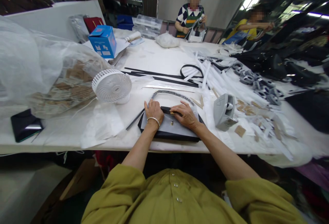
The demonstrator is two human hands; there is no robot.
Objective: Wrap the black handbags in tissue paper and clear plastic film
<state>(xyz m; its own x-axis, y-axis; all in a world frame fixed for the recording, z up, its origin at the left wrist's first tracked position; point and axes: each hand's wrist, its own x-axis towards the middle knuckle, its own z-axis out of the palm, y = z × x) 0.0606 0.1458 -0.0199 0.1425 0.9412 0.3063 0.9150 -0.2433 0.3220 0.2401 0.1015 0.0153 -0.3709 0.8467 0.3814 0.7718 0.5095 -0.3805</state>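
Note:
A black handbag (pixel 177 135) with a pale grey protective sheet over its front lies flat at the table's near edge. Its handle (pixel 174 94), wrapped in clear film, arches away from me. My left hand (pixel 154 112), a bracelet at the wrist, grips the bag's upper edge left of centre with bent fingers. On the right side of the same edge, my right hand (pixel 187 115) holds the black strip beside a gold clasp (pixel 172 113). A small gold fitting (pixel 172 123) sits lower on the front. Both hands' fingertips are partly hidden.
A white fan (pixel 112 86) and phone (pixel 25 125) are left, with a blue box (pixel 102 41) behind. Black strips (pixel 164 78) lie beyond the bag. A grey dispenser (pixel 224 112) and scraps stand right. A co-worker (pixel 190 18) handles a bag opposite; another person (pixel 248 28) is farther right.

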